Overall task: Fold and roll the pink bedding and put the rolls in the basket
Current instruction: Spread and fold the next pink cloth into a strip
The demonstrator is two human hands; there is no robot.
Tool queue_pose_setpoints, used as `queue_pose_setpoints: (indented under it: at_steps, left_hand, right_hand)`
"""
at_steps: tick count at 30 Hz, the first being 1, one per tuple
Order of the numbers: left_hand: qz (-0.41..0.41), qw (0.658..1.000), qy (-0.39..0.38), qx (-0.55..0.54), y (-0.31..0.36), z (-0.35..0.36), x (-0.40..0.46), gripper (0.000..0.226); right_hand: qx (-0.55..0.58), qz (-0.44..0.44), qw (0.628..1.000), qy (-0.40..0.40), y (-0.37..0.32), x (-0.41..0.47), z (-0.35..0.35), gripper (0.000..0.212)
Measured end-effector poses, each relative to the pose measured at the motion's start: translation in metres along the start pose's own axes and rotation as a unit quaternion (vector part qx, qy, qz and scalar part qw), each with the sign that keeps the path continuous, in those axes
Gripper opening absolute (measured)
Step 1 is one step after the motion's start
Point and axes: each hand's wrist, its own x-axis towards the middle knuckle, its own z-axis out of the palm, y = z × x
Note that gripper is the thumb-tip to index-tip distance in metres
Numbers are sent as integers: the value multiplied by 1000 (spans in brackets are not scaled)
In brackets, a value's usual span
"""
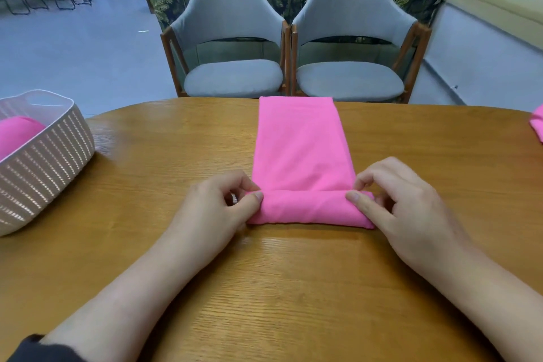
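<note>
A pink bedding piece [301, 144], folded into a long narrow strip, lies on the wooden table [176, 173] and runs away from me to the far edge. Its near end is turned over into a short roll [308, 209]. My left hand [217, 203] pinches the roll's left end between thumb and fingers. My right hand [396, 200] pinches the right end the same way. A white woven basket [44, 161] stands at the table's left edge with a pink roll [16, 134] inside it.
More pink bedding [537, 126] shows at the table's right edge, partly out of frame. Two grey chairs [232, 38] stand side by side beyond the far edge, with a leaf-patterned sofa behind them.
</note>
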Motion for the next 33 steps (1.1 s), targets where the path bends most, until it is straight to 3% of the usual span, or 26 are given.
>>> queue_pose_setpoints:
  at_steps: [3, 5, 7, 10, 13, 17, 22, 25, 30, 33]
  left_hand:
    - [104, 993, 27, 41, -4, -2, 2, 3]
    - [187, 977, 28, 103, -7, -2, 2, 16]
    - [207, 969, 12, 135, -9, -5, 2, 30]
    - [183, 963, -41, 195, -14, -10, 4, 49]
    - [169, 953, -58, 244, -15, -7, 9, 60]
    - [171, 954, -41, 243, -13, -5, 10, 53]
    - [150, 978, -27, 140, -10, -6, 4, 45]
    - [131, 986, -41, 95, -8, -3, -4, 29]
    - [45, 996, -63, 49, -1, -2, 5, 30]
    - [10, 999, -43, -29, 4, -3, 12, 4]
  right_hand:
    - [-54, -93, 994, -3, 4, 1, 1, 15]
    - [-57, -114, 991, -29, 8, 0, -1, 21]
    - [-59, -96, 990, -90, 12, -1, -5, 38]
    - [-80, -80, 986, -123, 17, 1, -3, 56]
    - [-65, -66, 990, -103, 16, 4, 1, 45]
    - [-31, -27, 995, -94, 15, 7, -2, 43]
    - [117, 47, 988, -92, 11, 1, -9, 9]
    - [169, 68, 979, -94, 6, 1, -8, 7]
    - [193, 121, 972, -61, 2, 7, -3, 13]
    - [147, 137, 980, -6, 3, 9, 3, 12]
